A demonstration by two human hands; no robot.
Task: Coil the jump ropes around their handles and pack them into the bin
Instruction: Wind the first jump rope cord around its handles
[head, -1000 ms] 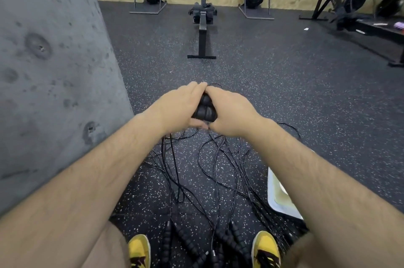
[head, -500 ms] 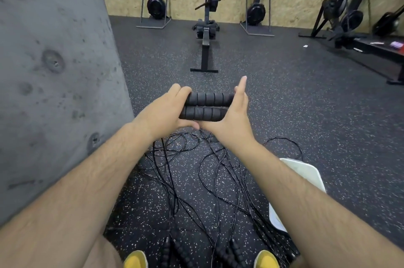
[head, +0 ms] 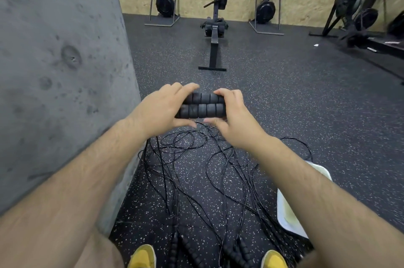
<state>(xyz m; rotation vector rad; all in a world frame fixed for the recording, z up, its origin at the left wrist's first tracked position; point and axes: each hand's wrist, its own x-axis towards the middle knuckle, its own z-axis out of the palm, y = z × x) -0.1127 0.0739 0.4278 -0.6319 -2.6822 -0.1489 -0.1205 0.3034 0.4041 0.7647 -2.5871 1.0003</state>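
Two black ribbed foam jump-rope handles [head: 201,106] lie side by side, held level in front of me. My left hand [head: 161,110] grips their left end with fingers over the top and thumb beneath. My right hand [head: 231,114] pinches their right end the same way. Thin black ropes [head: 196,171] lie tangled on the speckled floor below. More black handles [head: 185,248] rest between my yellow shoes. The white bin [head: 290,208] stands on the floor at the right, partly hidden by my right forearm.
A grey concrete wall [head: 56,75] rises close on the left. A rowing machine [head: 215,27] stands on the rubber floor ahead, with other gym machines [head: 354,14] along the chipboard back wall and at the far right.
The handles, first bunched between both hands, turned level and side by side. My right hand went from a flat palm at their end to fingers curled over them.
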